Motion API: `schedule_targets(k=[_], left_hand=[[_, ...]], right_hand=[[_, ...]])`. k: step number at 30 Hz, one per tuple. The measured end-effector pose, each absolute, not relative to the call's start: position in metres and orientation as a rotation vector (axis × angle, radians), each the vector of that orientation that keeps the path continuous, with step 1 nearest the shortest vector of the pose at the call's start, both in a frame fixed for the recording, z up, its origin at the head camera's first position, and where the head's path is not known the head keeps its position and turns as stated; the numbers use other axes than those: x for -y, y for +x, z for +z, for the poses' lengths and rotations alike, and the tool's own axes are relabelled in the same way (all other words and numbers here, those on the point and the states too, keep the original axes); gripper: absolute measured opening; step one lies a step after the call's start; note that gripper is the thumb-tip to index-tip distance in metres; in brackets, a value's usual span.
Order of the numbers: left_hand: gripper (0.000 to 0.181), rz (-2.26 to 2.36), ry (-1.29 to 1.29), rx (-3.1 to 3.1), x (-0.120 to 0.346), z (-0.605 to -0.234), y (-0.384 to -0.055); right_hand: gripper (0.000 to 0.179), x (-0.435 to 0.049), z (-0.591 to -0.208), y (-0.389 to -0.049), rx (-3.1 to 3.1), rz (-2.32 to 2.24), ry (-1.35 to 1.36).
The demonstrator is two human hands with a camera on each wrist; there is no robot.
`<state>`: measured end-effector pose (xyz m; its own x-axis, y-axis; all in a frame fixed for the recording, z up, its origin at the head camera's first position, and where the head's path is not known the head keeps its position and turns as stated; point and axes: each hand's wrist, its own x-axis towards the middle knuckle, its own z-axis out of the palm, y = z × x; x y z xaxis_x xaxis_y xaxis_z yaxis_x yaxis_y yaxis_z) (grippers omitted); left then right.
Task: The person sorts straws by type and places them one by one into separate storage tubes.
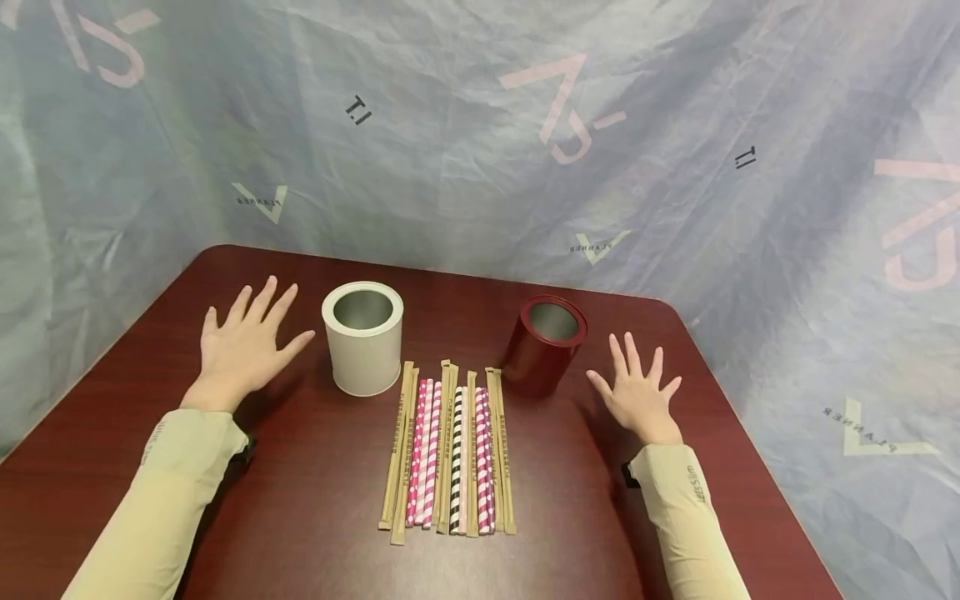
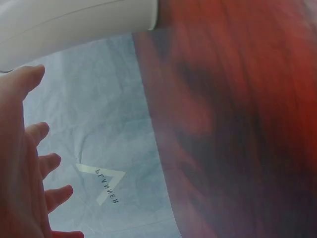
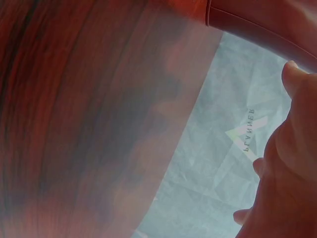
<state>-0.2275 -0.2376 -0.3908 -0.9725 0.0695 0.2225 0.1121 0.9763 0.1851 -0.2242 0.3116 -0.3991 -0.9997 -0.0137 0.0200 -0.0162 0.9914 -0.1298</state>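
On the table [image 1: 315, 500], straws [image 1: 457, 458] and two cans [image 1: 365, 358] [image 1: 540, 362] are flanked, toward the side edges, by empty, wide-splayed left hand [image 1: 243, 350] and right hand [image 1: 640, 398].

Soft shadows on tabletop [image 1: 315, 500], wrist views hazy

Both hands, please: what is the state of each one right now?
Left hand: open, fingers spread, holding nothing, near the white can.
Right hand: open, fingers spread, holding nothing, near the red can.
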Motion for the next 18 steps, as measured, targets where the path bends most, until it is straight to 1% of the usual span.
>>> schedule_targets(k=[4, 7, 11, 15, 18], left_hand=[[0.073, -0.398, -0.143, 2.881, 0.236, -0.387, -0.227], [0.068, -0.578, -0.181, 2.811, 0.231, -0.382, -0.225], [0.063, -0.984, -0.302, 2.643, 0.220, -0.377, -0.224], [0.064, -1.428, -0.469, 2.407, 0.208, -0.374, -0.224], [0.064, -1.633, -0.551, 2.272, 0.200, -0.376, -0.225]], right_hand=[[0.079, -0.310, -0.399, -0.224, 3.111, 0.242, 0.028], [0.078, -0.308, -0.399, -0.224, 3.087, 0.272, 0.049], [0.076, -0.306, -0.400, -0.224, 3.040, 0.290, 0.075], [0.075, -0.306, -0.403, -0.224, 3.019, 0.302, 0.082], [0.076, -0.307, -0.405, -0.225, 3.014, 0.306, 0.090]])
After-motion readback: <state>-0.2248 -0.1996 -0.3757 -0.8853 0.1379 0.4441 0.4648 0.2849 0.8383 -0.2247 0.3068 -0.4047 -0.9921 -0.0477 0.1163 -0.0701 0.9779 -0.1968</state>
